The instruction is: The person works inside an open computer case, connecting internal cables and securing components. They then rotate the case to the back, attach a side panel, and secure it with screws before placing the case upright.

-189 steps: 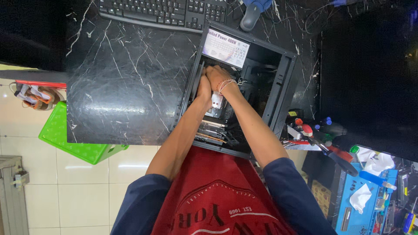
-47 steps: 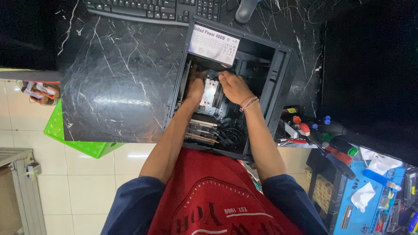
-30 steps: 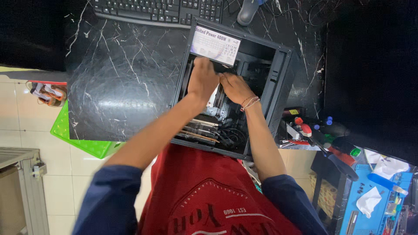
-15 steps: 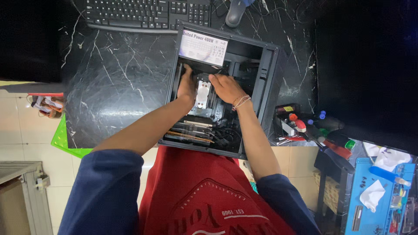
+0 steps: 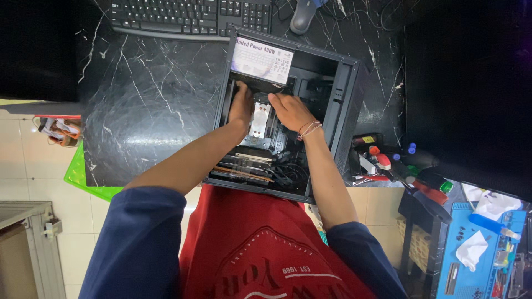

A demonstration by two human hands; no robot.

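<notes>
Now our left hand [image 5: 241,105] has slid from the case wall to the left edge of the metal cooler [image 5: 260,117], while our right hand [image 5: 291,111] stays pressed on its right edge. Both arms reach down into the open black computer case [image 5: 346,99] on the marble desk [image 5: 149,99], hands apart with fingers flat beside the cooler, gripping nothing we can make out. A white rectangular label covers the power supply [image 5: 261,60] just beyond our fingertips.
</notes>
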